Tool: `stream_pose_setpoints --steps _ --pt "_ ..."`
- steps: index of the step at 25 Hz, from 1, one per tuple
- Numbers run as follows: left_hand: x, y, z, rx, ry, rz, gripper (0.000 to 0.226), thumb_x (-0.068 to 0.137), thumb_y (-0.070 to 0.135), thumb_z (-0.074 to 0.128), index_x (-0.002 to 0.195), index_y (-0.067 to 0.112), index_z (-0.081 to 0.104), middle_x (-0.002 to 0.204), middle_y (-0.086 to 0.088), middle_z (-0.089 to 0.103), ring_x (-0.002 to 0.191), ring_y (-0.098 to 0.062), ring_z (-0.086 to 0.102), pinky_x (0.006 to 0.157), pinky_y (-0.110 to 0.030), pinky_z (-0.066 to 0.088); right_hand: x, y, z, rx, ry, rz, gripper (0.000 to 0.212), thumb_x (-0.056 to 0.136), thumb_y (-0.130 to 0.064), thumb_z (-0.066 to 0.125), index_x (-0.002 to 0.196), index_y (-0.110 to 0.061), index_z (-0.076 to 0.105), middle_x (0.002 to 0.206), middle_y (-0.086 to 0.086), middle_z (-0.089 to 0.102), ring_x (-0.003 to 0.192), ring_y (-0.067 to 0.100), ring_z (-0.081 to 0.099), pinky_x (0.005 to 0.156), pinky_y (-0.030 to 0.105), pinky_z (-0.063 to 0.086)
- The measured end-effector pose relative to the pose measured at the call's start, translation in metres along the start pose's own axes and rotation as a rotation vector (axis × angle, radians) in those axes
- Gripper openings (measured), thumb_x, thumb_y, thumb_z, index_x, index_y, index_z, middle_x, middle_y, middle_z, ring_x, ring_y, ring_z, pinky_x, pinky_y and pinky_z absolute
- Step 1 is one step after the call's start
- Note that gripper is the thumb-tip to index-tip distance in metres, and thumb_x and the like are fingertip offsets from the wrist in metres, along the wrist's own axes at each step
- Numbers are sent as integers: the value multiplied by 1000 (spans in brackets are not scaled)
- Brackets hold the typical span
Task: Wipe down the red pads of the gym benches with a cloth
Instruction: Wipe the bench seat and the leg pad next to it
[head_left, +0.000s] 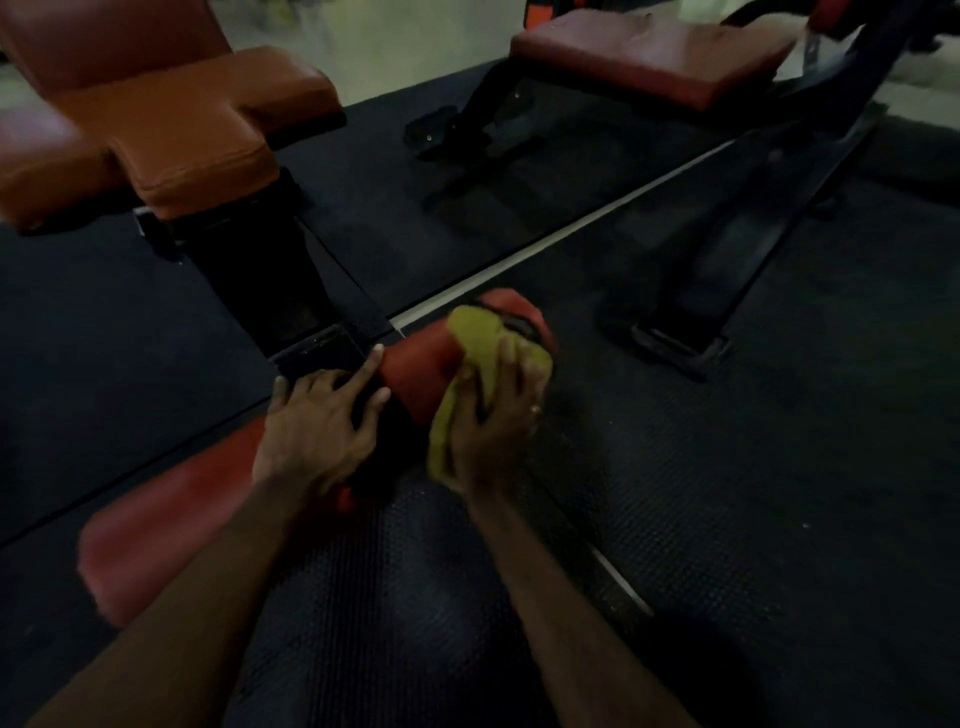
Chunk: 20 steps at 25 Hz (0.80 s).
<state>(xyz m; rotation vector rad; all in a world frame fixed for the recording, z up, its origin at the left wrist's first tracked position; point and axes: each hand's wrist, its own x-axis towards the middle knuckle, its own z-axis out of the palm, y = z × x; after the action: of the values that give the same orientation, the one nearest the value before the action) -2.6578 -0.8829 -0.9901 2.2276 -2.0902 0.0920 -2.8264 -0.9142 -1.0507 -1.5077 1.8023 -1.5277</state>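
My hands on the low roller pads, benches behind

My left hand (317, 426) rests flat on the bar between two roller pads. One roller pad (161, 525) lies to its left, the other roller pad (431, 364) to its right. My right hand (493, 436) presses a cloth (478, 353) on that right one. Behind, a bench seat (156, 130) stands at the left and another bench (654, 52) at the right, all on the floor mat (779, 467).

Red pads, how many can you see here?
4. One roller pad under the yellow cloth, one roller pad low on the left, a bench pad top left, a bench pad top right. More may lie outside the view.
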Motion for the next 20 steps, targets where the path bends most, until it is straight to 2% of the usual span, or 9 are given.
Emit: stream_pose_setpoints --steps 3,5,9,12,15,17,19,20 --pt "-2 4 -4 7 -6 -41 60 98 64 18 155 48 10 139 -6 56 130 -31 50 117 -57 24 -29 7 -4 -25 -151 -209 60 92 -33 50 151 -18 46 157 8 41 149 33 30 123 46 23" --pt "-5 6 -7 -1 0 -64 61 98 65 20 156 46 15 139 -8 56 129 -32 50 116 -56 27 -11 8 -11 -90 -169 -293 61 90 -33 49 149 -22 48 155 3 44 147 31 33 121 47 25" --pt "-5 10 -12 -3 7 -87 60 99 64 22 154 42 26 136 -9 57 121 -35 55 107 -52 40 53 -25 -11 -334 -281 -273 47 88 -40 53 134 -29 60 139 -4 58 137 26 44 111 48 28" --pt "-6 10 -13 -8 20 -104 61 98 66 23 150 37 40 129 -9 61 113 -34 60 102 -51 43 96 -66 0 -549 -506 -267 37 87 -41 55 116 -23 67 119 0 65 118 28 56 106 51 29" --pt "-8 8 -16 -38 7 -137 55 97 59 39 143 33 51 131 -6 61 115 -32 59 102 -48 43 130 -99 22 -773 -801 -214 48 91 -50 54 122 -15 63 127 9 63 125 33 53 111 54 26" --pt "-9 6 -18 -33 -47 -122 58 93 49 52 147 30 46 138 -4 56 121 -31 55 106 -46 38 139 -113 42 -909 -945 -200 57 92 -54 53 131 -14 59 138 13 57 131 36 49 112 52 30" --pt "-7 3 -16 -19 -89 -97 59 92 45 52 146 24 45 139 -4 53 123 -29 52 107 -44 36 138 -118 59 -963 -1058 -258 61 89 -53 52 136 -14 56 144 14 54 132 37 49 111 51 36" --pt "-7 2 -15 -27 -66 -91 55 91 46 49 139 20 53 134 -5 56 120 -30 55 104 -44 38 136 -118 61 -956 -1109 -318 62 86 -52 51 135 -15 57 143 14 54 130 36 51 110 49 39"
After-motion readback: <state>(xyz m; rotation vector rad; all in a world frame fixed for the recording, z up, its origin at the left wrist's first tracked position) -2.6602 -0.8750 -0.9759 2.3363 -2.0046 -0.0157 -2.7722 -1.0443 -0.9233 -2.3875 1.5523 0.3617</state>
